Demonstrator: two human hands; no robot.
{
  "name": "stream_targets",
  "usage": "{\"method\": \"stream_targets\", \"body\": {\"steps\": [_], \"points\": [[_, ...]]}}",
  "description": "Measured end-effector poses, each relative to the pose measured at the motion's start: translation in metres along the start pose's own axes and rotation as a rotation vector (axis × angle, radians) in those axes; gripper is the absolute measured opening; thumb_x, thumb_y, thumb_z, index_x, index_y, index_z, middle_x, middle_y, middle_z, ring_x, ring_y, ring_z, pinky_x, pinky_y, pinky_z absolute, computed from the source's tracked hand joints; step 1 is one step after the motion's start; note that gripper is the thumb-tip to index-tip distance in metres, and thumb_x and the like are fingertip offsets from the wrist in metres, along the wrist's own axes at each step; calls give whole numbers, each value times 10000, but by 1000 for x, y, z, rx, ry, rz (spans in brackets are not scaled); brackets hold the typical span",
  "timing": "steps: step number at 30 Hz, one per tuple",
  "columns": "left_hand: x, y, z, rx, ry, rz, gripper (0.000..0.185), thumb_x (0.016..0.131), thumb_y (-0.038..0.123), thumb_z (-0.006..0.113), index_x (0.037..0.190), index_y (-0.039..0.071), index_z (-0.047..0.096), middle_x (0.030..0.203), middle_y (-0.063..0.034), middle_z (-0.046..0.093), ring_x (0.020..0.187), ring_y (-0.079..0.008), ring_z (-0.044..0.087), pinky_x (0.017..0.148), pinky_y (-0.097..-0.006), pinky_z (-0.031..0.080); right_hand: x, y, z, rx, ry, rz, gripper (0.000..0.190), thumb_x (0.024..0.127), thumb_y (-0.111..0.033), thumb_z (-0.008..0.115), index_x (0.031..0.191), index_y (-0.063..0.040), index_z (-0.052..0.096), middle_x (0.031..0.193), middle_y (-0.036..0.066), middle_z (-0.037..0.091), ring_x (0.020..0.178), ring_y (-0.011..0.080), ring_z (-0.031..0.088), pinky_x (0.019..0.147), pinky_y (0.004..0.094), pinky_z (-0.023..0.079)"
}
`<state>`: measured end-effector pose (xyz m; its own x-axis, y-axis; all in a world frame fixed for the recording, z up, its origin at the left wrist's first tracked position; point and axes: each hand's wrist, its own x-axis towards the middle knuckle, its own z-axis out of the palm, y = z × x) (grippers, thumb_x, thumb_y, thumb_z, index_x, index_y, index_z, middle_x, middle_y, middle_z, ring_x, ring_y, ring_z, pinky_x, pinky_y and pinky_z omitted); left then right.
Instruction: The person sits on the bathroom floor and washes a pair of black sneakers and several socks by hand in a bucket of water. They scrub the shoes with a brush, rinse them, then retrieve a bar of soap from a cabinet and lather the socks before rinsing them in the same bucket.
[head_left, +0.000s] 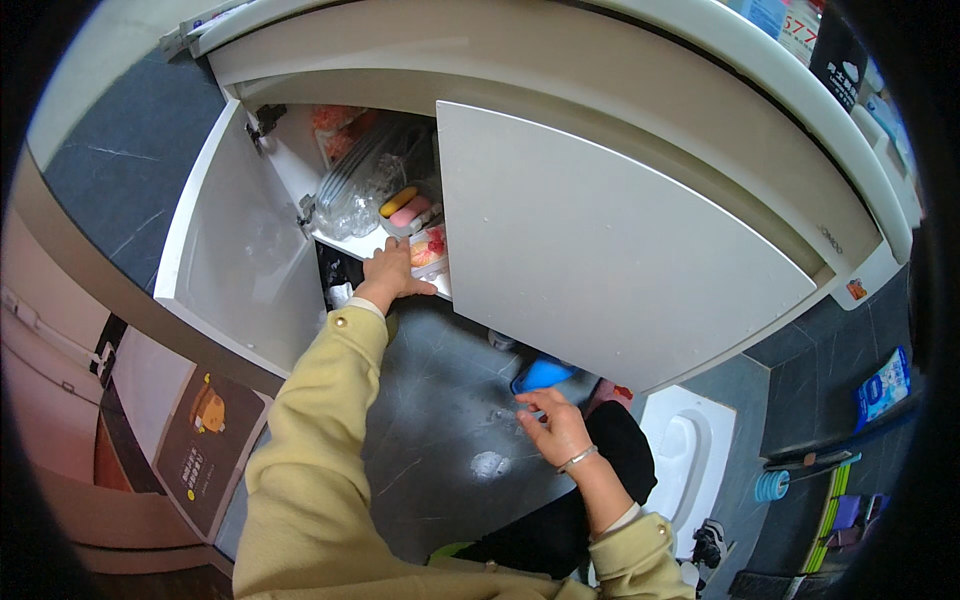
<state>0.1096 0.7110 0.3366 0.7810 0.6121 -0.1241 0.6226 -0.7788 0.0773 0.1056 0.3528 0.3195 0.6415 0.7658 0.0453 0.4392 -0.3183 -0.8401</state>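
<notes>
My left hand (394, 274) reaches to the front edge of the shelf (360, 244) in a white bathroom cabinet. Its fingers lie beside a small clear container with pink and orange contents (428, 247); whether they grip it I cannot tell. Behind are a yellow and a pink oval item (409, 211) in a tray, and a clear plastic bag (349, 199). The left cabinet door (236, 247) stands ajar; the large right door panel (600, 247) hides the rest of the shelf. My right hand (556, 426) hangs over the floor, fingers apart and holding nothing, a bracelet on its wrist.
A blue plastic item (544, 373) lies on the dark tiled floor under the cabinet. On the right are a white squat toilet (686, 450), a blue packet (883, 388) and cleaning tools by the wall. A brown printed mat (206, 450) is at lower left.
</notes>
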Motion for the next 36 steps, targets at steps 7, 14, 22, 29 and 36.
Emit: {"method": "stream_targets", "body": {"steps": [7,14,22,29,36], "points": [[-1,-9,8,-139,-31,-61,922,528,439,776,1222,-70,447,1192,-216,431,1143,-359,457,932,-388,445,6,-10,-1,-2,-1,-41,245,815,-129,644,1042,-40,627,959,142,582,809,254,601,703,332,497],[-54,-55,-12,-144,45,63,837,512,361,762,1172,-80,497,1205,-240,441,1145,-370,434,959,-389,415,13,-36,2,9,34,-122,258,814,-83,625,1069,-43,611,985,133,569,821,242,588,685,315,492],[-80,-40,-47,-194,10,720,817,496,271,761,1206,-31,492,1145,-195,504,1040,-357,459,935,-379,401,55,-93,20,2,364,-384,334,775,-43,643,1102,-40,578,1044,171,564,856,283,596,738,347,505],[-98,10,-72,-325,-25,955,810,468,157,744,1216,4,476,1146,-151,516,1088,-340,439,975,-375,370,71,-91,14,-215,207,-219,307,755,-132,671,1045,-70,592,929,148,592,783,327,610,690,404,503],[-99,28,-70,-463,9,1097,667,490,131,762,1108,69,518,1056,-104,521,1023,-324,454,899,-371,415,65,-87,8,-170,284,-167,185,792,-181,645,939,-72,619,839,128,605,717,331,606,632,407,482]]}}
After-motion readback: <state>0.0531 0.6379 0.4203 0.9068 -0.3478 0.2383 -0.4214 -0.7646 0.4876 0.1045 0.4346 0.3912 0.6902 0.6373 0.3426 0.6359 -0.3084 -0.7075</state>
